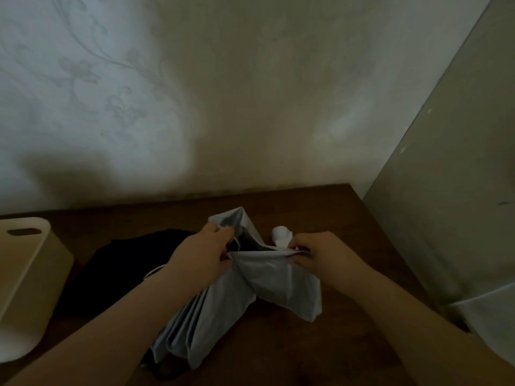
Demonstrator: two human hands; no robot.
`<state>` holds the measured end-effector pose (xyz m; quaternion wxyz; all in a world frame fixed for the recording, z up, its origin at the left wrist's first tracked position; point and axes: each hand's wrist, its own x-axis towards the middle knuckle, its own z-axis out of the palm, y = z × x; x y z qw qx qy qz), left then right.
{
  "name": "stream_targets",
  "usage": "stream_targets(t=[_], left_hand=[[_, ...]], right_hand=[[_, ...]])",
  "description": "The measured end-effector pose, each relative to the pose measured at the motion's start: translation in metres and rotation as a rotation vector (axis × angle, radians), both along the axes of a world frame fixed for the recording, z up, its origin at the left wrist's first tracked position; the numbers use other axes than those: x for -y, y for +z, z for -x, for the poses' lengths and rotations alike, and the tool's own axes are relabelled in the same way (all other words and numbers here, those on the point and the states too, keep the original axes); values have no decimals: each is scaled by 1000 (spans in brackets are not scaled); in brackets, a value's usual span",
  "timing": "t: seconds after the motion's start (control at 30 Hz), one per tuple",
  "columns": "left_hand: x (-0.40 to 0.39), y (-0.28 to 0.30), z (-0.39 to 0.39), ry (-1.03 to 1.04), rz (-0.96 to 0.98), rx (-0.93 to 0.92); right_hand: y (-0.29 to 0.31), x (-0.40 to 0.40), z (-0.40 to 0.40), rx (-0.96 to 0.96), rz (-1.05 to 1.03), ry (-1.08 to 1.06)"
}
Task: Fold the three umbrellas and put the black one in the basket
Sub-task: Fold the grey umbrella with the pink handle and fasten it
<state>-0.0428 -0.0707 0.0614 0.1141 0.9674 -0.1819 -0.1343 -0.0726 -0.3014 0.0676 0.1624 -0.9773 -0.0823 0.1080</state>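
Brown table (320,355), pale grey umbrella (223,310) crumpled, left hand (202,257) and right hand (320,253) each grip its fabric

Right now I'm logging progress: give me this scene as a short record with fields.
surface: brown table
left hand: grips grey umbrella canopy
right hand: pinches the same canopy
black umbrella: on the table, outside the basket
basket: cream, at left edge
third umbrella: cannot tell

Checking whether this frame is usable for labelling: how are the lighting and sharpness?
Head view: dim and soft throughout; wide-angle bending at the edges; the black umbrella is a detail-less dark mass; the grey umbrella and both hands stay readable; patchy light on the wall.
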Motion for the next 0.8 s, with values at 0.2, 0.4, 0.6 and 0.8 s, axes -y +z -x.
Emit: stream_targets(t=[0.2,0.4,0.6,0.8], left_hand=[[-3,-1,2,-8,1,21],[-1,-1,5,3,74,12],[-1,-5,7,13,114,6],[-1,0,3,-91,-31,11]], right_hand=[[0,17,13,43,-7,-67],[-5,19,20,86,105,249],[-1,-14,10,114,-211,60],[-6,-64,-24,112,-169,130]])
